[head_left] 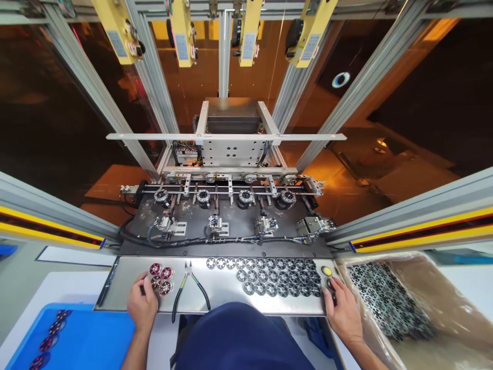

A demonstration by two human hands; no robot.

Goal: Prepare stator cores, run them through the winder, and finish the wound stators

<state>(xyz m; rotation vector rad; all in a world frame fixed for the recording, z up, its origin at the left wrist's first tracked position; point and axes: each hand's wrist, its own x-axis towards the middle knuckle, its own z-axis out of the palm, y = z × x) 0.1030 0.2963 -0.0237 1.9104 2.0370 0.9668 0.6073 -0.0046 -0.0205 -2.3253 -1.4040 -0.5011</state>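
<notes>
My left hand rests at the left end of the metal ledge, fingers curled around a small dark thing, mostly hidden. Close beside it lie several red-and-silver motor stators. At the ledge's right end, my right hand has its thumb and fingers closed about a black button, just below a yellow button. Cutting pliers with dark green handles lie between the red stators and rows of silver-and-black stators. Their jaws point toward the machine.
Behind the ledge stands a winding machine with several round fixtures and a crossbar. Yellow units hang above. A blue tray with red stators is at left, a lined box of stators at right. Yellow-edged bars flank the opening.
</notes>
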